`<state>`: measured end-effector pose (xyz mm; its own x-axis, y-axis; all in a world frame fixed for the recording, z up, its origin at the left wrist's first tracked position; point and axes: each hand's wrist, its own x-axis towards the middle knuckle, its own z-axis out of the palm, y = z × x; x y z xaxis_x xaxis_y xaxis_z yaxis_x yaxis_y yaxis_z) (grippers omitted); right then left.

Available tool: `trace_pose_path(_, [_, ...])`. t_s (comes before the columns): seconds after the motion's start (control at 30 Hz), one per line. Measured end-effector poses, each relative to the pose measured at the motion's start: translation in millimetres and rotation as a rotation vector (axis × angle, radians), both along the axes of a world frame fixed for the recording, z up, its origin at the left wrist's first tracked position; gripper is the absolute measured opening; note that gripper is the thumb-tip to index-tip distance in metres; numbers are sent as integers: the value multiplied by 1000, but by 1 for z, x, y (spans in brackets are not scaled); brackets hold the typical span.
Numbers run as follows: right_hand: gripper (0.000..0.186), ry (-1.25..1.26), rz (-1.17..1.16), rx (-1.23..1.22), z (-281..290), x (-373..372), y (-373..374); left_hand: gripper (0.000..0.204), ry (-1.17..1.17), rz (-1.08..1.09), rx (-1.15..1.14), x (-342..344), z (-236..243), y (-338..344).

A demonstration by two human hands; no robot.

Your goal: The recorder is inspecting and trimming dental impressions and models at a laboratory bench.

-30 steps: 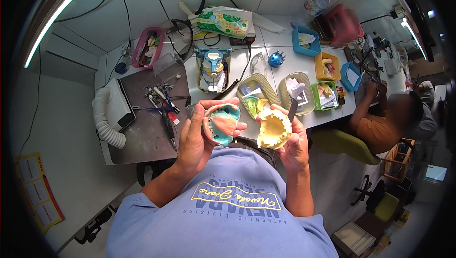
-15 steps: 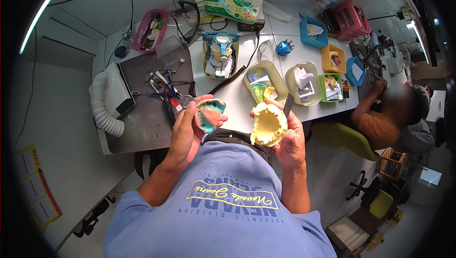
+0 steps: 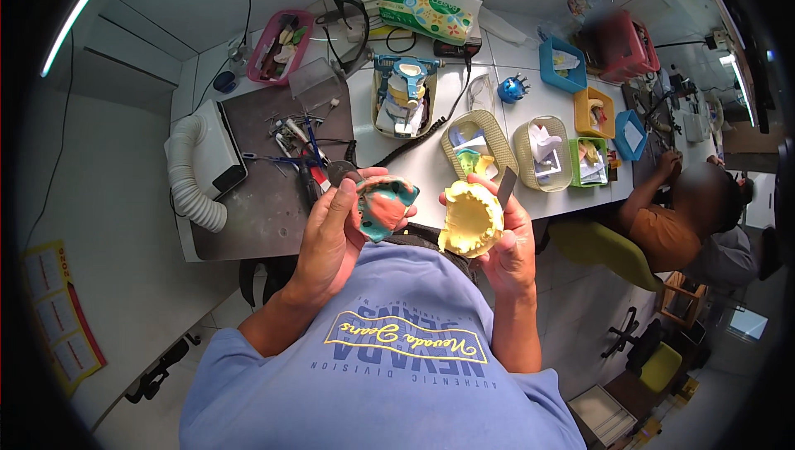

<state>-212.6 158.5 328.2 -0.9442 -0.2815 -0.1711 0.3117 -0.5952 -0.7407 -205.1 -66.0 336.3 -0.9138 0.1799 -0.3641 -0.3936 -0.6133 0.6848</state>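
My left hand (image 3: 327, 231) is closed around the edge of a dental impression (image 3: 383, 208), teal with a salmon-pink middle, its hollow face turned up. A grey rounded metal piece (image 3: 339, 172) sticks out by the thumb and index finger; I cannot tell whether it belongs to the impression. In my right hand (image 3: 512, 255) is a yellow plaster dental cast (image 3: 472, 220), horseshoe-shaped with a ragged tooth rim. A flat dark grey blade (image 3: 507, 187) rises from between the same hand's fingers; its handle is hidden. Impression and cast are apart, side by side above my lap.
Past the hands, several small baskets stand on the white bench, among them a beige basket (image 3: 454, 142) and a green basket (image 3: 586, 160). A blue articulator (image 3: 406, 86) sits in a tub. Hand tools (image 3: 302, 139) lie at left beside a white hose (image 3: 192, 189). A co-worker (image 3: 654, 231) sits at right.
The impression has turned in my left hand, showing more of its pink hollow. The cast stays in my right hand with the blade. The whole view has shifted slightly.
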Motion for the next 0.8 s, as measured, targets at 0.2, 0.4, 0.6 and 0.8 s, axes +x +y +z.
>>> trace_pose_path(0.2, [95, -4, 88, 160, 0, -8, 3, 51, 1, 19, -7, -5, 4, 0])
trace_pose_path(0.4, [93, -25, 89, 160, 1, -14, 1, 49, -11, 13, -4, -11, 4, -1])
trace_pose_path(0.6, [90, -23, 90, 169, 0, -18, -2, 50, -24, 25, 8, -12, 7, -2])
trace_pose_path(0.8, [88, -27, 101, 149, -2, -19, -6, 51, -32, 36, 43, -9, 10, -5])
